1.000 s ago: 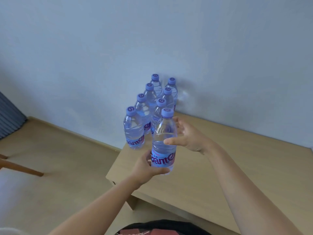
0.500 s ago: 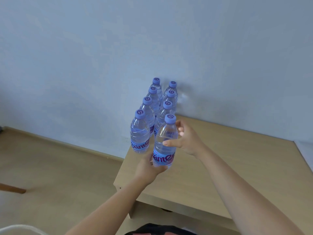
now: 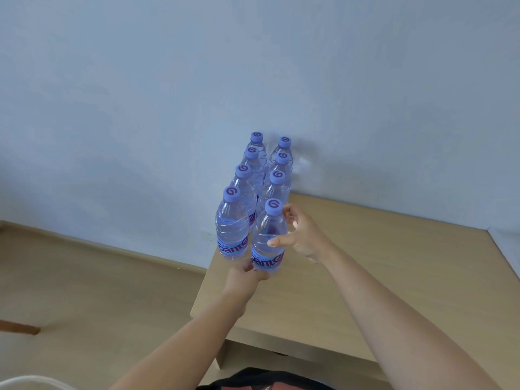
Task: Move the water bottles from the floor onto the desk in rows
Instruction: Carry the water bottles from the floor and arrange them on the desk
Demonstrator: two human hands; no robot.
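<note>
Item: clear ribbed plastic water bottle with lilac screw cap and pink-lettered label (image 3: 268, 237), filled with water, upright at the near end of the right row, base hidden by the left hand so contact with the surface cannot be told.

Set: seven matching clear bottles (image 3: 232, 225) in two rows on the pale wood-grain laminate surface (image 3: 380, 271), at its 11 o'clock corner against the matt grey-blue wall (image 3: 168, 94).

Left hand (image 3: 244, 278): fingers curled round the bottle's base.

Right hand (image 3: 302, 237): thumb and fingers pinching the bottle's shoulder from 3 o'clock.

Change: the bottle sits closer to its row than half a second ago; both grips unchanged.

Beige floor (image 3: 84, 277) at 9 o'clock.
</note>
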